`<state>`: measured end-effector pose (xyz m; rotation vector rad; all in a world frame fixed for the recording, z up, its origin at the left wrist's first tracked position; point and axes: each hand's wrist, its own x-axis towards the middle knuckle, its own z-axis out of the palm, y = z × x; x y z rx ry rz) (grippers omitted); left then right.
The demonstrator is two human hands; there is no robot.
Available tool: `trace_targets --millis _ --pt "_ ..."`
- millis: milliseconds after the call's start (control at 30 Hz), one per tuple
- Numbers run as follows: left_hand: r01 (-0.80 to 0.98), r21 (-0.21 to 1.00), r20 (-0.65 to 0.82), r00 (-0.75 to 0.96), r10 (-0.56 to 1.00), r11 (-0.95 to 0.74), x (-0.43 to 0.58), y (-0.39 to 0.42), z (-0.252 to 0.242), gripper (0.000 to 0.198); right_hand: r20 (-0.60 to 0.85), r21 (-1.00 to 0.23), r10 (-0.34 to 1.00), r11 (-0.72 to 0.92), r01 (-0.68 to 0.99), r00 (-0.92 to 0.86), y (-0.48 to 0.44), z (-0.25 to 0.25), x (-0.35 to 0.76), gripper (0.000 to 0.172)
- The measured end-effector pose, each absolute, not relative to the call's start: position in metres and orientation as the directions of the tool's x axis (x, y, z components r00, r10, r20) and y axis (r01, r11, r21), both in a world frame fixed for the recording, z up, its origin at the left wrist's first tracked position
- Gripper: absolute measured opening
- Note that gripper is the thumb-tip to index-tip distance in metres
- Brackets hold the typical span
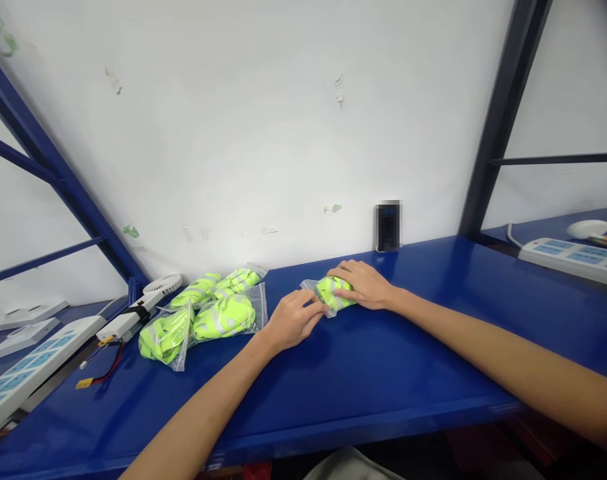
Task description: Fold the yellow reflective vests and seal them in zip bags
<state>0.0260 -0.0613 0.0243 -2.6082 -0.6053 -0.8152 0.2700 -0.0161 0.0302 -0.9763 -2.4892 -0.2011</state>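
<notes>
White power strips lie at the far left on a lower ledge. Beside them a small white handheld fan and a white pack with a black band rest on the blue metal shelf, and red and black leads ending in a yellow connector trail toward the front edge.

Just right of these, four sealed bags of neon-yellow reflective fabric sit in a loose, overlapping heap, set apart from the hands as if kept to one side.

At mid-shelf, near the wall, the left hand curls its fingertips onto the near end of one more clear plastic bag with the same yellow fabric folded inside, pinching its edge. The right hand lies flat and spread, palm down on top of it, apparently pinning the bundle so it stays squashed and cannot slide on the smooth paint.

Behind the hands a small dark object leans upright against the white wall. Further right, past a dark steel post, another power strip and a white rounded item sit on the neighbouring shelf, well apart.
</notes>
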Motion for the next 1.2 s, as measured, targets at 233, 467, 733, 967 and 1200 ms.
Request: trace_targets --millis 233,467,733,967,1200 --pt "0.628 -0.114 0.573 0.674 0.466 -0.77 0.027 -0.06 0.021 0.031 0.676 -0.052 0.595 0.627 0.777 -0.435 -0.019 0.022 0.263 0.05" --pt "0.82 0.079 0.569 0.43 0.701 -0.567 0.022 -0.05 0.012 0.031 0.767 -0.13 0.51 0.718 0.684 -0.39 -0.038 0.024 0.256 0.021" --pt "0.83 -0.01 0.502 0.486 0.716 -0.557 0.027 -0.057 0.022 0.025 0.672 -0.015 0.302 0.918 0.395 -0.676 -0.059 0.024 0.254 0.014" --pt "0.558 0.642 0.382 0.363 0.85 -0.526 0.032 -0.065 0.028 0.032 0.45 -0.261 0.555 0.831 0.491 -0.7 -0.06 0.03 0.252 0.028" --pt "0.376 0.796 0.316 0.41 0.855 -0.474 0.037 -0.072 0.029 0.029 0.507 -0.494 0.661 0.749 0.441 -0.553 -0.054 0.027 0.251 0.03"
